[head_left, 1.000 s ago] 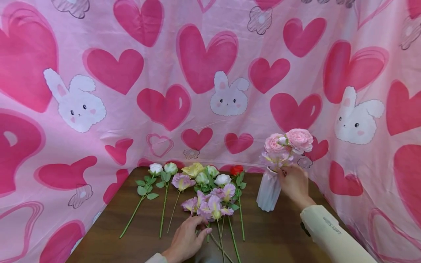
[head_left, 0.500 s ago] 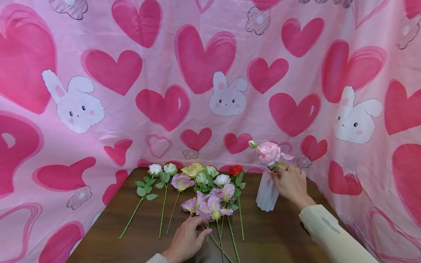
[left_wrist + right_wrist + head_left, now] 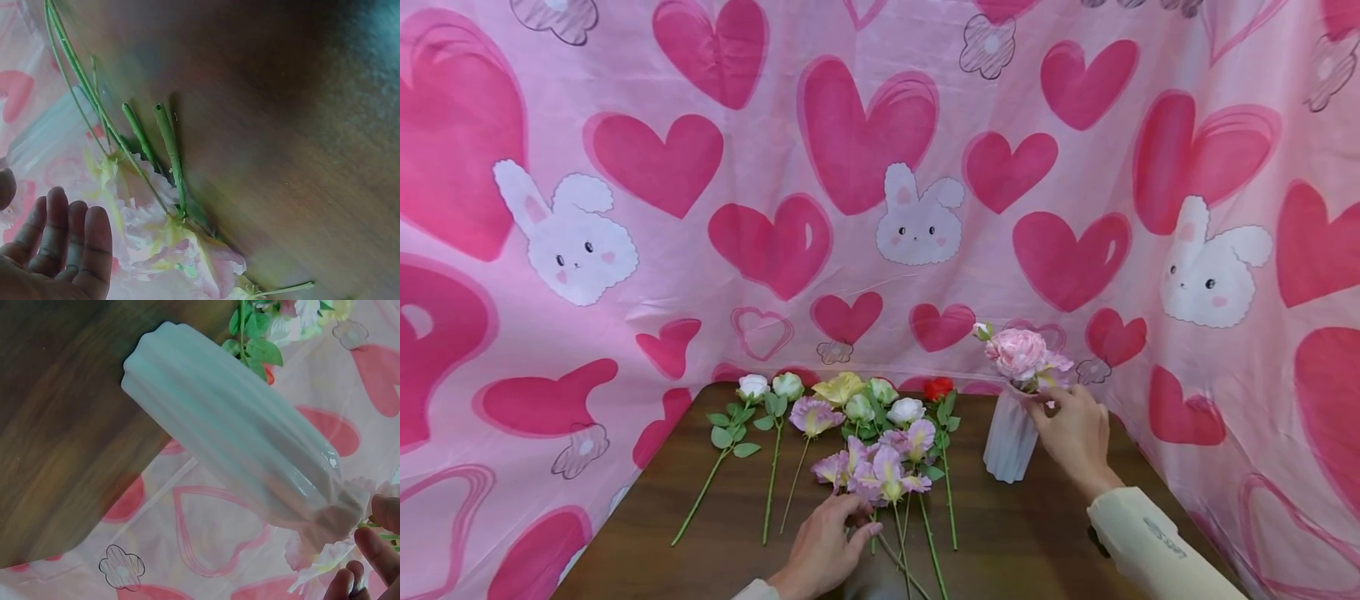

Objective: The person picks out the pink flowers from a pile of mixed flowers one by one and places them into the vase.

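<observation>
- 2 hands: the right hand [image 3: 1071, 429] is at the mouth of the vase, pinching a slim green stem [image 3: 389, 537] between thumb and finger; the left hand [image 3: 826, 542] rests loose, fingers gently bent and holding nothing, beside the near flowers.
- 1 white, fluted vase [image 3: 1011, 442] with a glossy surface, standing at the right of the worktop.
- At the vase's mouth, 1 large, pale pink, many-petalled flower [image 3: 1018, 352], 1 small white bud [image 3: 982, 331] to its left, and lilac petals [image 3: 1054, 371] to its right, too overlapped to count.
- 4 lilac-and-yellow, ruffled flowers [image 3: 891, 477] seem to lie on the worktop, 3 of them bunched; the overlap makes this count unsure.
- Behind and beside them: 2 white roses [image 3: 754, 386], 3 pale green-white roses [image 3: 788, 384], 1 yellow, broad-petalled flower [image 3: 838, 387] and 1 red rose [image 3: 938, 388].
- In the head view, the right hand covers part of the vase's rim, and the near bunch hides some stems behind it.
- The worktop [image 3: 1022, 533] is dark brown and wood-grained; around it hangs a pink cloth backdrop [image 3: 760, 158] printed with hearts and 3 white rabbit heads [image 3: 917, 233].
</observation>
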A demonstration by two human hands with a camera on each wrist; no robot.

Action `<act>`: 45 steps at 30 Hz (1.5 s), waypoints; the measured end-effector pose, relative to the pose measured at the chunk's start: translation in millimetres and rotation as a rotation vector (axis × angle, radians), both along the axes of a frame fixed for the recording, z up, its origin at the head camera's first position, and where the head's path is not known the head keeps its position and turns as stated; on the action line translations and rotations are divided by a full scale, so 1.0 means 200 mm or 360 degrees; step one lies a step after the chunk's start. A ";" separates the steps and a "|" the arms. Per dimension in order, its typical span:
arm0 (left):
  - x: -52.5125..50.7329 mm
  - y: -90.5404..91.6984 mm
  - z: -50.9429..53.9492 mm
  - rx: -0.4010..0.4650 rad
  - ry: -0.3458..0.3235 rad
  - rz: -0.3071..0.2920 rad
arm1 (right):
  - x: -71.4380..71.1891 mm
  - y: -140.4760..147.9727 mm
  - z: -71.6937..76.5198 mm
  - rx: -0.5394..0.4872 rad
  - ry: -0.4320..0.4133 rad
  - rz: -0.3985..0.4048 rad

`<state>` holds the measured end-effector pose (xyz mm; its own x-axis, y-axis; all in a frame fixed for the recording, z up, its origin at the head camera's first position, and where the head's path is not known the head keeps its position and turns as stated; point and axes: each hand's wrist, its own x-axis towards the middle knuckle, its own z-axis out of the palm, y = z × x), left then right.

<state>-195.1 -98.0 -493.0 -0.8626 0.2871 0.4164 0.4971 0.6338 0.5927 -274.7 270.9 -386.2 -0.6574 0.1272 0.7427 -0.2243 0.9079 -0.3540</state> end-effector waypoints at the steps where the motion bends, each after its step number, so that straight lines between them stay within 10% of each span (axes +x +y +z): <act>1: 0.00 0.00 0.00 0.0000 -0.0006 0.0002 | 0.01 0.00 0.00 0.0000 -0.0001 -0.0005; 45: 0.00 -0.06 0.01 -0.0033 0.0046 0.0165 | 0.31 -0.21 -0.35 -0.0244 -0.0356 0.0090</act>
<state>-195.8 -109.2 -491.4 -0.8759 0.2059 0.4363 0.4448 0.6949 0.5651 -211.7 228.4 -456.3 -0.8120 0.1856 0.5533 -0.1739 0.8281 -0.5329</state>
